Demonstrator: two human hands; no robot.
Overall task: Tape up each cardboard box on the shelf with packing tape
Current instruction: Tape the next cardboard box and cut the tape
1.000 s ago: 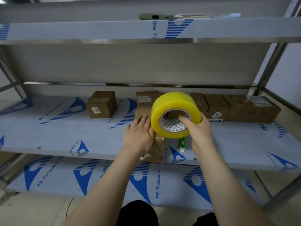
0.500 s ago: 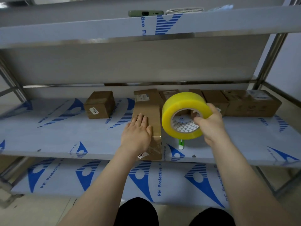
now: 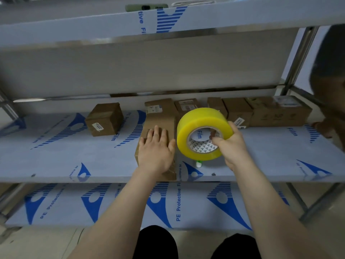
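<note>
"PE Protective Film" on lower shelf covering [image 3: 130, 208], box labels [image 3: 97, 126] illegible

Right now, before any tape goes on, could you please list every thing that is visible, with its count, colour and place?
shelf rack: one, metal under white and blue film, three levels visible
tape roll: one, yellow, held above the middle level, right of the front box
front box: one, brown, front of the middle level
lone box: one, brown, middle level, left
back boxes: at least five, brown, in a row at the back, centre to right
small object: one, green and white, on the middle level below the roll
phone-like device: one, green, top level
other person: one, dark, right edge, partly in view
left hand: flat on the front box
right hand: grips the tape roll
</note>
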